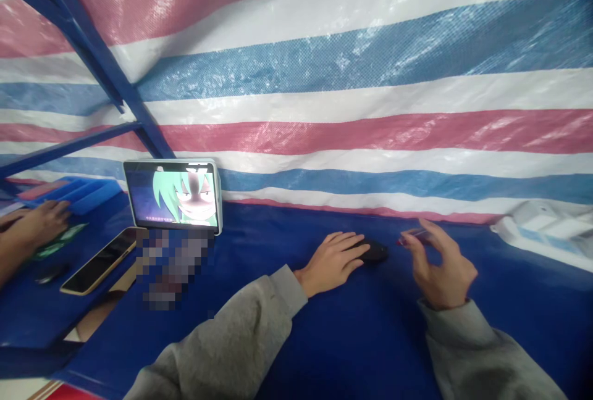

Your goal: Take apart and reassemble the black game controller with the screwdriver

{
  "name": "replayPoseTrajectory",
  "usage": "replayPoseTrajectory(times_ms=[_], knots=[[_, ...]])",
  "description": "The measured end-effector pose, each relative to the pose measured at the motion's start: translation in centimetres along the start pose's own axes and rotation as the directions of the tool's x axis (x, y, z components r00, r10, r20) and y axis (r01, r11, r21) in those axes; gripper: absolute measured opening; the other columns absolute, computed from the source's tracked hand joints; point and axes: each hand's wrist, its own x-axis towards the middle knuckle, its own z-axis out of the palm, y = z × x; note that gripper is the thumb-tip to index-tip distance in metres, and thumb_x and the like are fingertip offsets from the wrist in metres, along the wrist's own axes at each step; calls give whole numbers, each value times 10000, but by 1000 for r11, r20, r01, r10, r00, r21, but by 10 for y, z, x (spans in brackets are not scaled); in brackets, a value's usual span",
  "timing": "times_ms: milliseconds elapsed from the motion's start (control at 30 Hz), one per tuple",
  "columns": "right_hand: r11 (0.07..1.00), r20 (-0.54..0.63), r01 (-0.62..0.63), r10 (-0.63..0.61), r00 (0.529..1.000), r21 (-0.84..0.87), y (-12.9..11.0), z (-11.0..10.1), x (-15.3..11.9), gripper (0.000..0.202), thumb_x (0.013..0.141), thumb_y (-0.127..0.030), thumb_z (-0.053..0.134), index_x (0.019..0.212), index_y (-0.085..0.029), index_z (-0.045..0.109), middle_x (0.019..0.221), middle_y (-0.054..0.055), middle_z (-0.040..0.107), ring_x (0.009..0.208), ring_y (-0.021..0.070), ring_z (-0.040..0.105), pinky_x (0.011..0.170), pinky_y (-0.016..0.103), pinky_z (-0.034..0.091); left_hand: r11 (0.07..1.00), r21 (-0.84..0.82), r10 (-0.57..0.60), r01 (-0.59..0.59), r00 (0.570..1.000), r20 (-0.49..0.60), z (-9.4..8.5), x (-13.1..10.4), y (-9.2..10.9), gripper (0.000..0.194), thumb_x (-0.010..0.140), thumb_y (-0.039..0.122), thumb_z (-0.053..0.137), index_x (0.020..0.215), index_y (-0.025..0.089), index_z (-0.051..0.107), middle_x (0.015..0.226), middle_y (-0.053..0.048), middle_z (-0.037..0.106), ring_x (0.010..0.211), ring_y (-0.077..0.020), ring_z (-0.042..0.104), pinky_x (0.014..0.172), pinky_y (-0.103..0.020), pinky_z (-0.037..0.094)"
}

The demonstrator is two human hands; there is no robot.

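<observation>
A black computer mouse [376,252] lies on the blue tabletop, its left part covered by my fingers. My left hand [334,262] rests over it from the left, fingers along the far side and thumb on the near side. To the right of the mouse, my right hand [443,267] is raised slightly, thumb and index finger brought together. Between those fingertips is a small thin piece with a red end [401,241]; it is too small and blurred to name. A gap separates it from the mouse.
A tablet [173,196] stands at the back left, playing a cartoon. Left of it lie a phone [102,261], a blue tray [95,195] and another person's hand [44,224]. White plastic packaging [546,233] sits far right. Striped sheeting [352,134] hangs behind the blue table [352,344].
</observation>
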Motion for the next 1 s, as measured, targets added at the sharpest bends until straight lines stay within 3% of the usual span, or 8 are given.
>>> replayPoseTrajectory(times_ms=[267,367,533,667,800,1000], knots=[[998,-32,-44,46,998,41,-5,-2,2,355,854,-339,708,1171,-187,662,841,45,782,685,194,740,672,286,569,1000,-24,4,-4,1000,-16,1,0,-1,343,1036,323,457,1351,247,571,1468,-42,531,1381,-193,474,1175,-407,335],[974,-42,-148,157,987,172,-16,-4,5,393,865,-332,695,1212,-161,625,796,47,777,657,190,736,681,305,575,999,-34,9,-9,1000,-21,0,0,0,346,1015,310,501,1344,231,576,1458,-50,541,1394,-201,458,1179,-414,332],[826,64,-343,353,934,448,-33,-4,0,432,871,-342,687,1235,-140,573,811,59,765,628,190,725,668,353,596,997,-77,8,-12,999,-53,1,0,0,404,987,392,562,1351,217,566,1432,-67,566,1406,-213,445,1193,-429,312],[768,130,-349,334,934,537,-41,-3,-7,410,860,-303,700,1219,-159,561,836,59,766,635,188,729,666,364,611,992,-122,12,-27,992,-127,-1,1,0,376,960,447,597,1247,207,635,1345,-77,636,1349,-219,512,1178,-415,324],[745,164,-346,310,936,571,-44,-3,-11,401,851,-257,708,1211,-171,552,838,47,766,638,176,731,658,347,616,983,-168,34,-70,978,-206,-3,2,1,247,981,402,576,1042,195,696,1185,-61,716,1243,-205,597,1108,-371,377],[685,163,-366,344,925,629,-42,-2,-13,415,846,-228,711,1217,-182,532,854,36,757,611,171,717,629,362,615,980,-188,22,-68,971,-238,-5,3,0,265,976,413,580,913,192,712,1042,-62,746,1128,-211,647,1011,-352,423]])
